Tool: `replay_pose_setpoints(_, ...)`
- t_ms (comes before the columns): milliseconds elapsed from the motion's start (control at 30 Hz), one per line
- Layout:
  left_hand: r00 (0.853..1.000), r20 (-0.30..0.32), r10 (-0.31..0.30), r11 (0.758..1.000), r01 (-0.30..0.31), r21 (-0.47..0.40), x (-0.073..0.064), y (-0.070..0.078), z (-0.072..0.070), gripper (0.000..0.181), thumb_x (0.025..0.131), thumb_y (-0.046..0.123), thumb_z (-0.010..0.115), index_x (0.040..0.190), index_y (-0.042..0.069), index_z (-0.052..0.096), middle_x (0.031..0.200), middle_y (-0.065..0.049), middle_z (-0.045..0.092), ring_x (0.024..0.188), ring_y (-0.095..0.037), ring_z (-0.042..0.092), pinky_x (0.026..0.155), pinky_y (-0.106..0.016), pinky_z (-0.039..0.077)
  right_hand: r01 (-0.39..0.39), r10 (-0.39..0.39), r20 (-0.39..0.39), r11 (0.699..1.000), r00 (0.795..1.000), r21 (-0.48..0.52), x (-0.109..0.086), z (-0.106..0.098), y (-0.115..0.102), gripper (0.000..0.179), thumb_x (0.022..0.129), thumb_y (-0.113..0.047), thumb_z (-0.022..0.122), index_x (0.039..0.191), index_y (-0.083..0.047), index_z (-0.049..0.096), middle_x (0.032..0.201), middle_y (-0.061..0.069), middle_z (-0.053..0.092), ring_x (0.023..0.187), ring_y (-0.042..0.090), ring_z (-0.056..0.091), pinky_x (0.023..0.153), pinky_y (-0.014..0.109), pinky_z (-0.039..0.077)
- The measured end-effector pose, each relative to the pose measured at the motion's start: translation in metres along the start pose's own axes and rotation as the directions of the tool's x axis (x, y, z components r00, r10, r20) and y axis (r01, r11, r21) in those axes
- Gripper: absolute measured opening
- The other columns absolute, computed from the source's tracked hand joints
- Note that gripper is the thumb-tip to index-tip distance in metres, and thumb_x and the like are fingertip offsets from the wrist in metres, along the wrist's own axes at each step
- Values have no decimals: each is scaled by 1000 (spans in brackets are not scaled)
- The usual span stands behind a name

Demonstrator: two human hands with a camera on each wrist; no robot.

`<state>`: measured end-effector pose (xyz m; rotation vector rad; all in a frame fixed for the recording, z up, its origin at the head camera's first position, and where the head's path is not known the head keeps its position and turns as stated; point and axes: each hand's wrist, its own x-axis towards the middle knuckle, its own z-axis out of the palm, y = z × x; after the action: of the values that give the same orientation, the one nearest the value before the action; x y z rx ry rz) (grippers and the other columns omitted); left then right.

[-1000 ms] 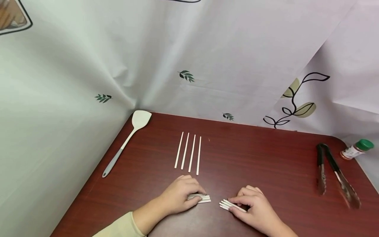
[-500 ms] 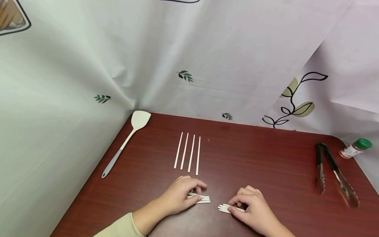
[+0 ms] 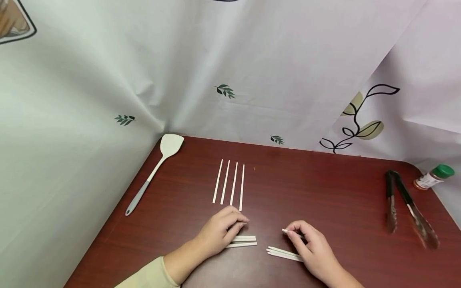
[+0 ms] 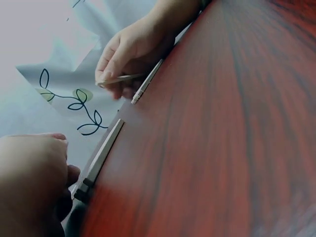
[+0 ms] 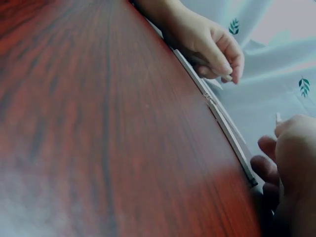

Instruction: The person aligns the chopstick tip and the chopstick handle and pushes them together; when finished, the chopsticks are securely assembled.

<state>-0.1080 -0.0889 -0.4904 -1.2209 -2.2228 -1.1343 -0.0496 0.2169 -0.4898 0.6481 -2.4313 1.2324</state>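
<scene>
My left hand (image 3: 220, 231) is raised a little above the table, its thumb and forefinger pinching a chopstick, whose pale tip (image 5: 227, 77) shows in the right wrist view. Below that hand lie a few white chopsticks (image 3: 245, 239), partly hidden by it. Opposite, my right hand (image 3: 314, 246) pinches one chopstick (image 3: 284, 231) between thumb and forefinger; most of it is hidden in the palm. Several more chopsticks (image 3: 282, 253) lie close together beneath the right hand. Farther back, several chopsticks (image 3: 234, 183) lie spaced in a near-parallel row, one near end close to the left knuckles.
A white spatula with a grey handle (image 3: 138, 197) lies along the left edge of the brown table (image 3: 317, 184). Black-handled tongs (image 3: 410, 200) lie on the right, with a green-capped spice jar (image 3: 432, 178) beyond. Patterned white cloth (image 3: 273, 80) hangs at the back and left.
Both hands have lifted off the two lower bundles, each with a chopstick pinched in it. The left hand has moved slightly away from me. The back row is unchanged.
</scene>
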Motion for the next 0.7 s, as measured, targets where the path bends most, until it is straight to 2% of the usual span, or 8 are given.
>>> replay_pose_setpoints(67, 999, -6, 35, 999, -35, 6, 1, 1, -1, 21, 99, -1, 66, 115, 11, 75, 108, 2, 68, 98, -9, 67, 87, -19, 53, 28, -27, -8, 1000, 1000, 12, 0, 1, 1, 36, 91, 11, 74, 108, -20, 69, 95, -11, 71, 82, 5, 67, 73, 15, 51)
replay_pose_setpoints(167, 996, 5, 88, 996, -88, 28, 2, 4, 0, 21, 103, 3, 61, 118, 11, 74, 112, 2, 69, 102, -8, 67, 90, -20, 54, 97, -97, -15, 995, 995, 27, 0, 1, 2, 40, 87, 15, 75, 113, -16, 73, 96, -8, 73, 83, 5, 68, 74, 15, 52)
replay_pose_setpoints(233, 992, 16, 129, 991, -129, 40, 2, 7, 1, 19, 107, 7, 59, 119, 12, 73, 113, 3, 69, 104, -7, 68, 93, -21, 54, 148, -147, -20, 988, 989, 40, 0, 1, 3, 41, 84, 15, 76, 112, -15, 76, 98, -7, 74, 83, 4, 67, 74, 14, 52)
replay_pose_setpoints(333, 985, 12, 171, 985, -171, 37, 2, 11, 4, 18, 108, 11, 59, 118, 11, 74, 111, 4, 67, 99, -4, 66, 90, -17, 53, 228, -226, -27, 970, 974, 88, 1, 2, 4, 39, 81, 14, 80, 109, -13, 77, 97, -6, 73, 79, 1, 63, 68, 13, 49)
replay_pose_setpoints(500, 980, 0, 197, 980, -196, 35, 2, 16, 6, 23, 104, 6, 58, 117, 11, 76, 105, 4, 63, 88, -3, 63, 83, -11, 51, 343, -342, -36, 927, 939, 153, 4, 6, -1, 19, 91, 1, 81, 107, -9, 77, 94, -3, 72, 73, 1, 59, 61, 12, 46)
replay_pose_setpoints(600, 979, 18, 202, 977, -203, 73, 2, 18, 7, 25, 103, 7, 59, 120, 14, 76, 105, 5, 64, 88, -4, 65, 84, -14, 52, 395, -394, -39, 906, 918, 150, 7, 8, -6, 10, 98, -6, 77, 107, -6, 77, 94, -1, 73, 75, 2, 61, 63, 13, 47)
replay_pose_setpoints(700, 977, 43, 207, 971, -211, 108, 2, 20, 8, 22, 102, 9, 65, 120, 16, 76, 107, 7, 68, 93, -3, 67, 87, -19, 54, 432, -434, -26, 890, 901, 143, 8, 9, -11, 8, 101, -9, 74, 107, -6, 77, 93, -1, 72, 77, 3, 62, 66, 14, 49)
